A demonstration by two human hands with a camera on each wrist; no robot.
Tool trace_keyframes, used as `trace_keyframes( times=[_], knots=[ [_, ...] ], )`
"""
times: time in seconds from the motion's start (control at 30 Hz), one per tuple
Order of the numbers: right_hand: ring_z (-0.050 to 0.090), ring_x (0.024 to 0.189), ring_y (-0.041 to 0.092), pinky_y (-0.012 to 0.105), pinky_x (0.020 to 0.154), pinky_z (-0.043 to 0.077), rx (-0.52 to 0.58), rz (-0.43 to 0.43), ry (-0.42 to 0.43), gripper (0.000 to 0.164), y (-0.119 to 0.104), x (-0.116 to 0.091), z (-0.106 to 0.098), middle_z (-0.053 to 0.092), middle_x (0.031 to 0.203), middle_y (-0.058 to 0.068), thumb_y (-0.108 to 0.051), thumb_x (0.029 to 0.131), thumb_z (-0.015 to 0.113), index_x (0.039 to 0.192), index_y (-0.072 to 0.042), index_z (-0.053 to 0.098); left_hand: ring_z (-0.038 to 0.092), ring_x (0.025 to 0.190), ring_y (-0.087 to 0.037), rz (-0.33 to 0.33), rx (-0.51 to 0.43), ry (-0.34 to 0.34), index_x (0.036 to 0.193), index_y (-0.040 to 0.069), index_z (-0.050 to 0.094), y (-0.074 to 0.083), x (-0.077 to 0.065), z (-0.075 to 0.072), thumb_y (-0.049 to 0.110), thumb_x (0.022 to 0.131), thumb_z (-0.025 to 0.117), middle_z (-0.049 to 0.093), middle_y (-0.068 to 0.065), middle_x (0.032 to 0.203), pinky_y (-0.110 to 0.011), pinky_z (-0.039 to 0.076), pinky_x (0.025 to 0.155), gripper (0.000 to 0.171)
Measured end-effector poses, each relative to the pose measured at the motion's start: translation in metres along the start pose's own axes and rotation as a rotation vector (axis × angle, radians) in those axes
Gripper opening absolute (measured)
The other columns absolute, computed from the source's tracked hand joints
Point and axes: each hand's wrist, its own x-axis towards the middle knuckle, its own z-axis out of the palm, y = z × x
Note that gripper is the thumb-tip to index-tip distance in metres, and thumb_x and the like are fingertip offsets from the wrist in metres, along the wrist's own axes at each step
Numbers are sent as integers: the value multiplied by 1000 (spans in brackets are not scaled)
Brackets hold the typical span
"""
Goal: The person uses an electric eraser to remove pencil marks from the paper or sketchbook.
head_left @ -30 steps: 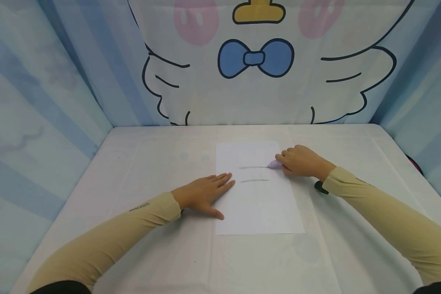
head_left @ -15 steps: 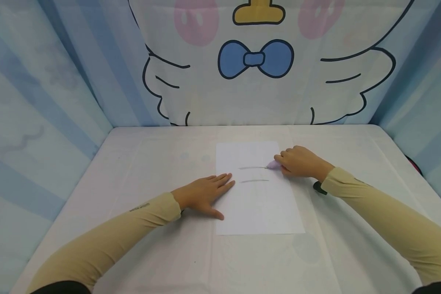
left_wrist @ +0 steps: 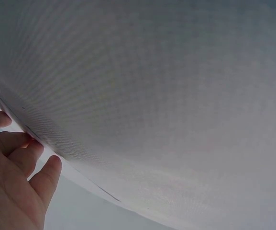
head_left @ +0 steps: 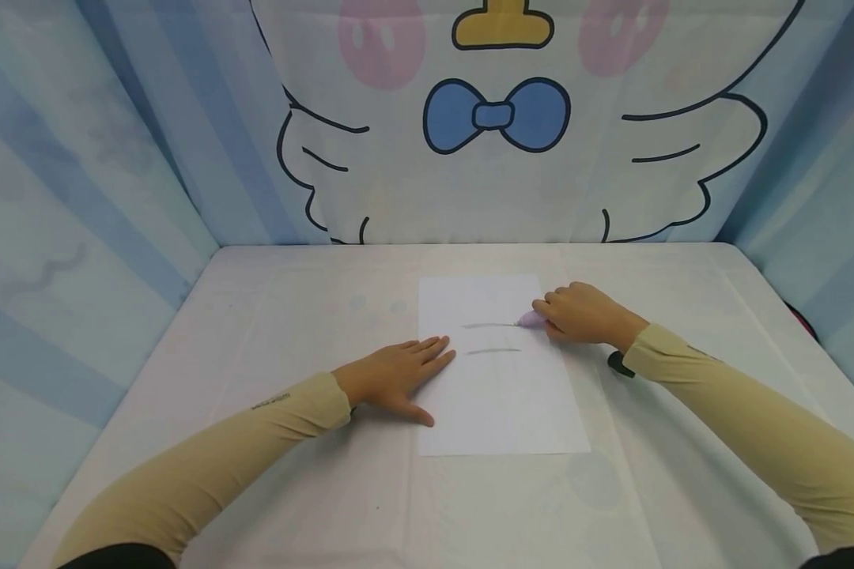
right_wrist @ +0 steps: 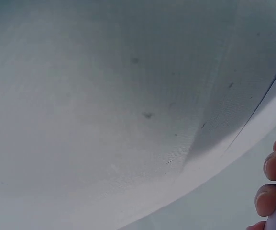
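Gripping a lilac tool (head_left: pixel 530 318) with your right hand (head_left: pixel 587 314), across the right edge of the sheet of paper (head_left: pixel 501 407), up toward its far end. Those fingers are curled and clamped on the tool's body; your right wrist view shows the fingertips against the lilac surface. Tip points left over the sheet, at the right end of the far gray stroke (head_left: pixel 485 325). Can't tell whether it actually touches the paper. Near gray stroke (head_left: pixel 493 350) runs roughly parallel, closer to the sheet's near edge.

Your left hand (head_left: pixel 398 375) sits at the sheet's left edge: back of the hand left of it, fingertips and thumb tip over it. Fingers straight, slightly apart, thumb spread well out.

Sheet lies flat on the pale table (head_left: pixel 313 498). Your beige sleeves (head_left: pixel 249 435) flank it. Dark band (head_left: pixel 619 364) shows at the right cuff, right of the sheet. Beyond the sheet's far edge: upright backdrop (head_left: pixel 427 190) with a printed blue bow tie (head_left: pixel 496 115).
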Motion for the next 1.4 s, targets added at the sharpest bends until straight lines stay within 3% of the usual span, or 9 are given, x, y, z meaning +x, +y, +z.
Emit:
trace_keyframes(
  times=[0.5, 1.4],
  knots=[
    [42, 50, 14, 26, 48, 35, -9, -39, 48, 13, 2, 1, 4, 47, 59, 2, -15, 82, 63, 86, -7, 55, 11, 147, -24, 1, 5, -1, 152, 11, 11, 1, 0, -1, 71, 80, 53, 8, -10, 160, -39, 19, 119, 103],
    [41, 50, 15, 26, 48, 35, 6, -40, 37, 11, 2, 4, 2, 45, 58, 1, -14, 81, 63, 83, -7, 54, 12, 147, -23, 2, -1, 4, 152, 11, 12, 1, -1, -1, 70, 80, 54, 8, -10, 159, -40, 20, 118, 102]
  ],
)
